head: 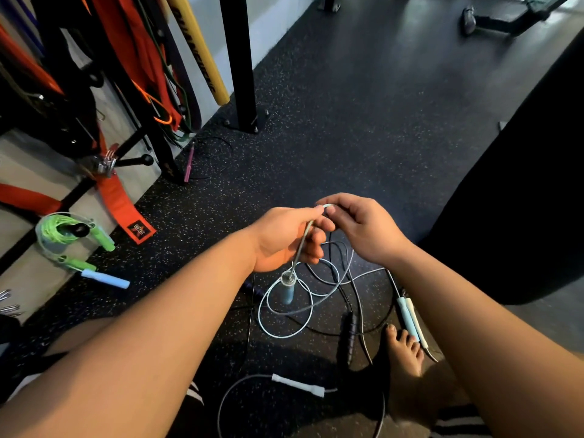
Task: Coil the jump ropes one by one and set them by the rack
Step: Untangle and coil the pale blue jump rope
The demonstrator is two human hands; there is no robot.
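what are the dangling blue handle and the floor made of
The blue handle is likely matte foam or soft rubber, with a shiny metal cap. The floor seems to be black rubber matting, going by its pale flecks and dull sheen.

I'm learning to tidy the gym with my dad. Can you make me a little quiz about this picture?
1. True or false: the left hand and the right hand both hold the pale blue rope.
2. What colour is the coiled rope lying on the floor by the rack? A) green B) red C) purple
3. Fill in the gap: the blue handle hangs under the ___ hand.

Key: 1 true; 2 A; 3 left.
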